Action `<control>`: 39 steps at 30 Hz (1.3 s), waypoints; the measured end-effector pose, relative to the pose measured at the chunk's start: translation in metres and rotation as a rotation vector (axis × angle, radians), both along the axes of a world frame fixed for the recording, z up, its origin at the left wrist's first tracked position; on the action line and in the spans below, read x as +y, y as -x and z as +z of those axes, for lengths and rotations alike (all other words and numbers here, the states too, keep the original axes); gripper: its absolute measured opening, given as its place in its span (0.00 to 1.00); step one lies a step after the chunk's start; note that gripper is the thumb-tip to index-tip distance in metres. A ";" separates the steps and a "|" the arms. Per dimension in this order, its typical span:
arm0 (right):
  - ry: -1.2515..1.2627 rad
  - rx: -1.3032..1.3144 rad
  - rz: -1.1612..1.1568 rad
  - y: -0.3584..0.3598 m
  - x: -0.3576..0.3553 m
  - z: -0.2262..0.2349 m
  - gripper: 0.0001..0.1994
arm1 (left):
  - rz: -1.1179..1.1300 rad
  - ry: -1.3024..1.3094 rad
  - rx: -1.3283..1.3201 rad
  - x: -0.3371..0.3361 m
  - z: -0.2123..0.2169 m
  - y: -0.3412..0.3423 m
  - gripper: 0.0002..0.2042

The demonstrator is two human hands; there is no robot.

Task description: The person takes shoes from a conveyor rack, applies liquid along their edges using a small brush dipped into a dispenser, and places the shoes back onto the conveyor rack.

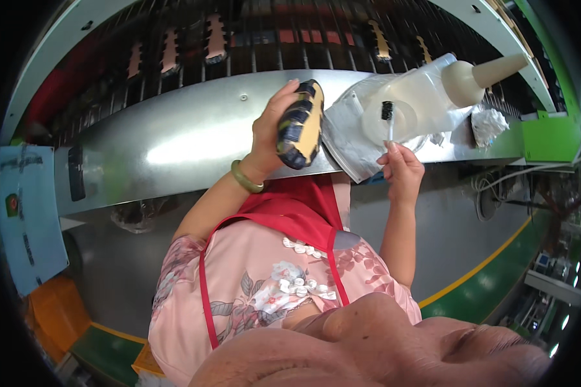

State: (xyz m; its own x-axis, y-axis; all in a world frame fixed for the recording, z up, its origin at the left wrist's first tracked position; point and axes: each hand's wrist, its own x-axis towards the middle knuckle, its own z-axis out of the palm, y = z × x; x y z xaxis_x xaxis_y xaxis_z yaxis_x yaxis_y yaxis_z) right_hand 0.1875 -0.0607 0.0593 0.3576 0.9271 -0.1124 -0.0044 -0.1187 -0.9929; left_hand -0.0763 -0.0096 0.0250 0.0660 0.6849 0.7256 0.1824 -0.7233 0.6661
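Observation:
My left hand (269, 132), with a green bangle at the wrist, is closed around a shoe upper (311, 122). Its tan bottom faces right, and dark material is folded over its edges. In the fingers of my right hand (403, 169) is a small brush (390, 129) with a pale handle and black bristles. The bristles are over a round, pale, translucent container (403, 121); whether they touch it I cannot tell. Beside that is a translucent bottle (426, 87) with a cream, cone-shaped nozzle. A grey-white sheet (348, 132) lies under these, on the metal ledge.
The shiny metal ledge (193, 142) runs across in front of me. Beyond it, bars (252, 55) carry several shoe pieces, among them a pink-bottomed one (216, 40). Crumpled white material (489, 126) lies at the right, next to a green panel (552, 138). A light-blue box (32, 213) stands left.

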 end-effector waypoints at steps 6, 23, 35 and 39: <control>-0.028 0.161 0.350 0.067 -0.012 0.030 0.08 | 0.224 -0.196 0.128 0.006 0.018 0.009 0.25; -0.133 -0.165 0.339 0.089 0.022 0.023 0.07 | 0.190 -0.274 0.223 -0.009 0.036 0.021 0.25; -0.131 -0.144 0.448 0.083 0.025 0.017 0.07 | 0.222 -0.184 0.184 -0.003 0.032 0.029 0.24; -0.167 -0.180 0.490 0.080 0.015 0.019 0.07 | 0.260 -0.155 0.217 0.001 0.029 0.031 0.24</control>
